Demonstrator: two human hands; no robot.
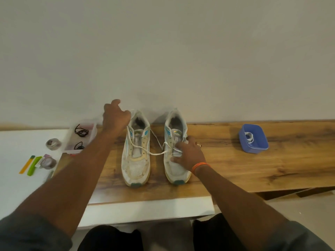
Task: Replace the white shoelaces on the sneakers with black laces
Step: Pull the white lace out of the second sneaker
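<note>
On the desk (235, 160) stand two sneakers (136, 156), one white lace (154, 153) strung between them. If the raised left hand (116, 116), fingers curled seemingly on the lace, yanks, the lace could snag or drag a sneaker. The right hand (188, 153) presses flat on the right sneaker. Two black laces (81, 132) lie in a tray left of the sneakers.

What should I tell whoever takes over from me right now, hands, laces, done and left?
Left hand grips the heel collar of the left sneaker.
Right hand rests on the right sneaker, fingers at its white lace.
Black laces wait in the clear tray; blue tub holds something white.
Done: white laces loosened.
Left: pull them out, thread black ones.
</note>
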